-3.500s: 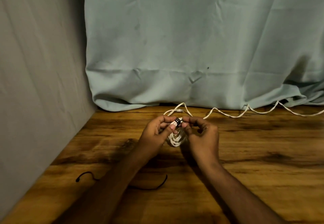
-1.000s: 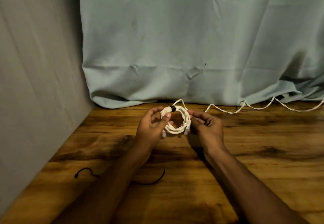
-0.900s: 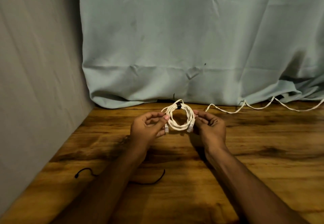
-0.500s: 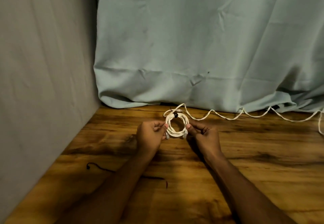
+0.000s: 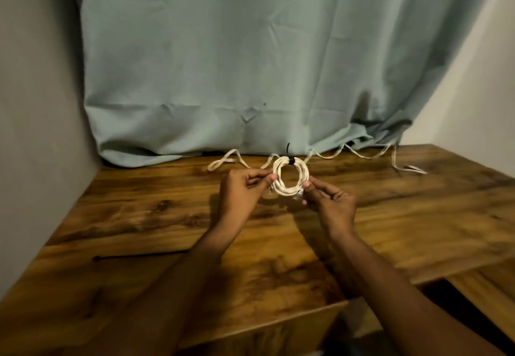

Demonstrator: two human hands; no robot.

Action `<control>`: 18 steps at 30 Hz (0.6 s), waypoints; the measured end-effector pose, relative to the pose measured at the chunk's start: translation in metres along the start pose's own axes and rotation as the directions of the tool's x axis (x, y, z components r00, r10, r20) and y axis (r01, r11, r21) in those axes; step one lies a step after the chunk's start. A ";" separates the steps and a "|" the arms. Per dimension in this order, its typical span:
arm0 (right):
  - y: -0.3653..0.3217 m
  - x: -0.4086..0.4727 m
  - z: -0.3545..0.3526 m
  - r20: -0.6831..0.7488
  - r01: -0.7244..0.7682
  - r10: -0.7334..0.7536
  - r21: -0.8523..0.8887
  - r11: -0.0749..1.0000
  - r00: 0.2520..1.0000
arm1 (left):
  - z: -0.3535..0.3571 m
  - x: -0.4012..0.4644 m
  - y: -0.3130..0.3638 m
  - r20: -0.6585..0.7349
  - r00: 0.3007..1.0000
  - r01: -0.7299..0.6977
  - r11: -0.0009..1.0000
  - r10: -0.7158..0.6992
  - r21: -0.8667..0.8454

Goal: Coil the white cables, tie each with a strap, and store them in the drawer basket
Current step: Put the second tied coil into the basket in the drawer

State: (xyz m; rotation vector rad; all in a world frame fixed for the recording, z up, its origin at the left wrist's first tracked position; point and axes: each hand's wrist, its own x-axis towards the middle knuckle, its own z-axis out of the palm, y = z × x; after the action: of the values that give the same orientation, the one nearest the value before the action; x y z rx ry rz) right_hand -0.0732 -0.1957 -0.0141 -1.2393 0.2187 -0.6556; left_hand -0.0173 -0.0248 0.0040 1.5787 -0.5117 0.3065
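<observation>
A coiled white cable (image 5: 289,188) forms a small ring held upright above the wooden table (image 5: 139,216). A black strap (image 5: 290,161) binds it at the top, its loose end sticking up. My left hand (image 5: 242,194) pinches the ring's left side and my right hand (image 5: 328,202) pinches its lower right side. A second white cable (image 5: 359,156) lies loose and uncoiled along the back of the table, under the cloth's hem. Another black strap (image 5: 139,256) lies flat on the table at the near left. No basket shows.
A pale green cloth (image 5: 250,62) hangs behind the table. A grey wall (image 5: 36,132) closes the left side. At the lower right the table edge gives way to a dark gap (image 5: 451,300) with a wooden front panel (image 5: 264,325) below.
The strap went from being wound on to fastened, and both hands turned the tied coil upright. The view has swung right and down, revealing the table's right edge and the gap below.
</observation>
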 end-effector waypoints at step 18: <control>-0.152 -0.138 -0.282 -0.420 0.074 -0.239 -0.371 0.926 0.876 | 0.255 -0.134 0.110 0.446 0.884 -0.039 0.973 0.139 -0.226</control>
State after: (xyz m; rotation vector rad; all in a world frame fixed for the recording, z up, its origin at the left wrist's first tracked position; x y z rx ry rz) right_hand -0.3752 -0.3691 0.0057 -1.4328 0.6560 -1.0905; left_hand -0.2155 -0.2609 0.0131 1.4179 -0.9574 -0.0628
